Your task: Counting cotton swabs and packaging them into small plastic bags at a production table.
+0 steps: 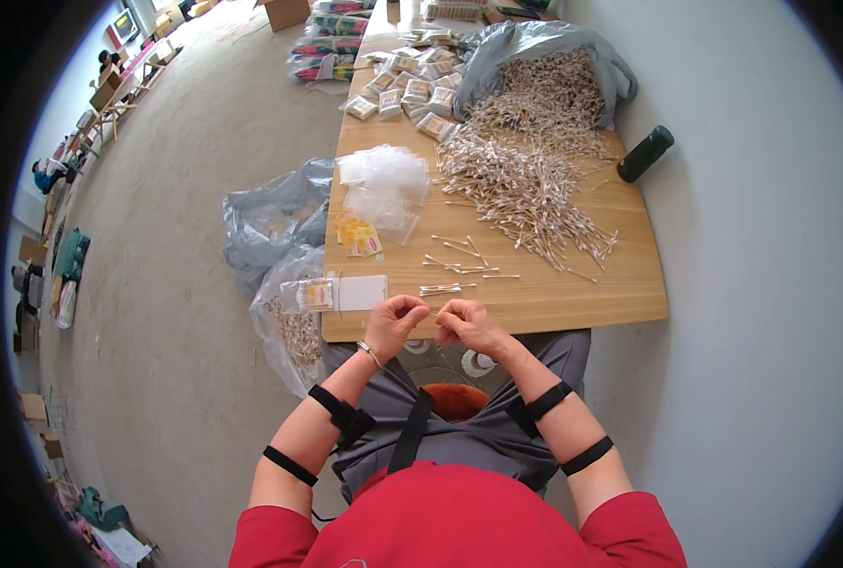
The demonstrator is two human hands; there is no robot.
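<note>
At the near edge of the table, my left hand [395,324] and my right hand [471,327] are both closed in a pinch, fingertips nearly meeting. A thin stick, seemingly a cotton swab [432,315], spans the small gap between them; fingers hide most of it. Just beyond lies a small row of cotton swabs [440,288], with several loose ones [463,248] scattered farther off. Left of my left hand, a clear bag of swabs [314,295] rests against a white card [363,292]. A large heap of swabs [521,180] spreads across the table's right side.
The heap spills from a grey plastic bag [497,47]. Filled packets [412,85], clear empty bags [384,180] and yellow cards [358,236] lie on the left side of the wooden table [592,303]. A dark green bottle [646,154] stands by the wall. Plastic sacks [284,218] sit on the floor.
</note>
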